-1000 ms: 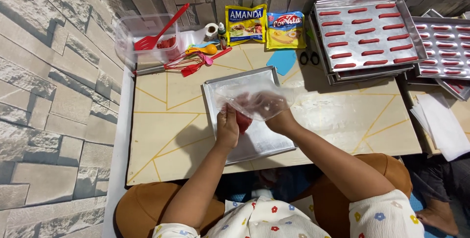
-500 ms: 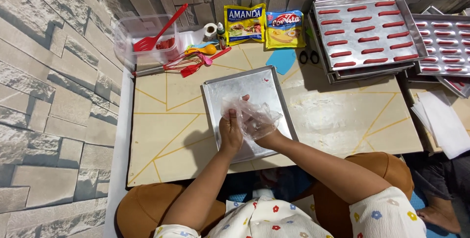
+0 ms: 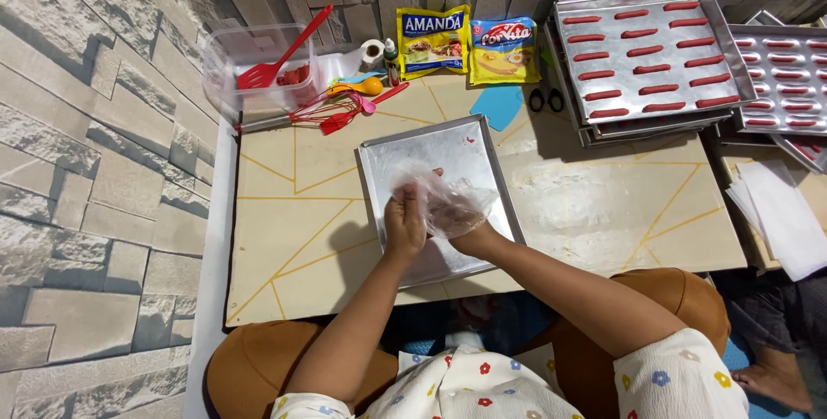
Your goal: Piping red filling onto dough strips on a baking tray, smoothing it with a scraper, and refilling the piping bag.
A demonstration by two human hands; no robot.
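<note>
My right hand (image 3: 461,228) is mostly hidden inside a clear plastic bag (image 3: 448,204); its grip cannot be determined. My left hand (image 3: 403,225) grasps the bag's left edge over the empty metal tray (image 3: 448,148). Far right, stacked trays (image 3: 655,57) hold rows of red strips (image 3: 642,68).

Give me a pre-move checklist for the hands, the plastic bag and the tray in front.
1. Left hand on the clear plastic bag: ok.
2. Right hand inside or under the bag: cannot tell.
3. Bag held over the empty metal baking tray: ok.
4. Tray lying flat on the low table: ok.
5. Scissors and blue scraper apart from the tray: ok.
6. Filled trays stacked clear of the hands: ok.
</note>
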